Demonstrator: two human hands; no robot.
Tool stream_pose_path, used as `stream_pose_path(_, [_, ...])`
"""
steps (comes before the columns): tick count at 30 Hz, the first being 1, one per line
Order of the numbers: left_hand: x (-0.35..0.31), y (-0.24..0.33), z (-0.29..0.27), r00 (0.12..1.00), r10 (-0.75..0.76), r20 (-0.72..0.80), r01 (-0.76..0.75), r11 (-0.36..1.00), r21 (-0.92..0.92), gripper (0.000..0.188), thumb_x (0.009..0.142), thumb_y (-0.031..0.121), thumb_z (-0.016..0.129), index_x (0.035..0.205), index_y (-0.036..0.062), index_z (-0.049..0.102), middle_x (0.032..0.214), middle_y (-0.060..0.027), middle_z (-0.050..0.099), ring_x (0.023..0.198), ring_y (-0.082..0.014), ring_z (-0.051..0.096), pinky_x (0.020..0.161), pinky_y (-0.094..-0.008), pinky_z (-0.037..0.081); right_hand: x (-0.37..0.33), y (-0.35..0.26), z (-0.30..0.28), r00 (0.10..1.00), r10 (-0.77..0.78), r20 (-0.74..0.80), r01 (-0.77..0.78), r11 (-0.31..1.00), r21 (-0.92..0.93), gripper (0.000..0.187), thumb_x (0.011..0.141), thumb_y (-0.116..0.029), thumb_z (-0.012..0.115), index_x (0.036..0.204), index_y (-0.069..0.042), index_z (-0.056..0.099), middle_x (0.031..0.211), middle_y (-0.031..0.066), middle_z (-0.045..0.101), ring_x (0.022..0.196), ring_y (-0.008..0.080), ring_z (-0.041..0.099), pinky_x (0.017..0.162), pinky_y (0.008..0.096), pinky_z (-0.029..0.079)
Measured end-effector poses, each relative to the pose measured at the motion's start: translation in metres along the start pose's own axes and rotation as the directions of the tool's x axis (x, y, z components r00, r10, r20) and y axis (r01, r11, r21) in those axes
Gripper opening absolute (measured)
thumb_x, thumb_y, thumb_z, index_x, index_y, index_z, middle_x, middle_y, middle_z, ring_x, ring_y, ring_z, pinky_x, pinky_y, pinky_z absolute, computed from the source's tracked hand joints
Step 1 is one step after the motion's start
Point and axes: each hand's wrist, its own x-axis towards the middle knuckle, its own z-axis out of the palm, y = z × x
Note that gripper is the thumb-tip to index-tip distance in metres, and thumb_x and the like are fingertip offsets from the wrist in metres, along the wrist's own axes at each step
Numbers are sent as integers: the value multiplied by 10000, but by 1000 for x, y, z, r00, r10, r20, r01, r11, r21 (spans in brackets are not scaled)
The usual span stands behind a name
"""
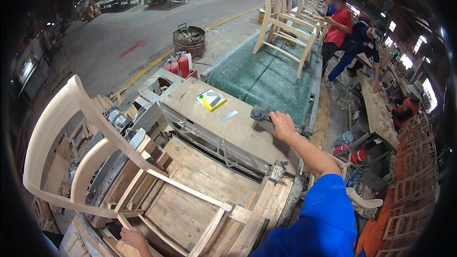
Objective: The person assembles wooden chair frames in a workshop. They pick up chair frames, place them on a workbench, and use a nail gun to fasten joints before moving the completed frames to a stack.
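Observation:
A bare wooden chair frame [173, 181], with a curved back and a seat opening, lies tilted on the wooden bed of a workbench at the left. My left hand [135, 240] is at its lower rail near the bottom edge, fingers bent against the wood and partly hidden. My right arm, in a blue sleeve, reaches forward over a tan board. At its end my right hand [283, 126] is closed around a dark, round-headed tool [259, 113], whose exact kind I cannot make out. A yellow-and-white pad [211, 100] and a flat metal strip [229, 115] lie left of the tool.
Beyond the board runs a green conveyor belt [233, 74] carrying assembled chairs [285, 38]. Red fire extinguishers [182, 62] and a rusty drum [189, 40] stand to its left. Several people [338, 24] work at the right, beside a long wooden bench [376, 107].

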Motion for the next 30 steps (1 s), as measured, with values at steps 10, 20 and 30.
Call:
stream_pose_path(10, [-2, -6, 0, 996, 44, -76, -46, 999, -29, 637, 811, 206, 808, 1341, -4, 523, 1261, -192, 569, 1237, -372, 540, 1061, -485, 420, -59, 11, 35, 990, -2, 144, -4, 999, 44, 362, 851, -214, 780, 1168, -100, 649, 1066, 130, 611, 1025, 330, 610, 884, 458, 467])
stream_pose_path(20, [-25, -12, -8, 995, 81, -53, -84, 995, -52, 982, 767, 220, 857, 1546, -62, 331, 1586, -285, 372, 1476, -455, 345, 1221, -519, 304, -112, -262, 3, 739, -464, 488, 40, 754, 656, 649, 985, -411, 655, 1463, 2, 506, 1405, 243, 563, 1308, 403, 551, 1091, 482, 459])
stream_pose_path(30, [-62, -44, -19, 988, -98, 123, 101, 995, -23, 941, 827, 155, 821, 1590, 31, 285, 1661, -254, 267, 1533, -461, 267, 1255, -546, 260, -142, -146, -36, 1000, -5, -10, 7, 960, 278, 583, 925, -278, 713, 1423, -29, 540, 1459, 259, 516, 1365, 443, 476, 1142, 558, 367])
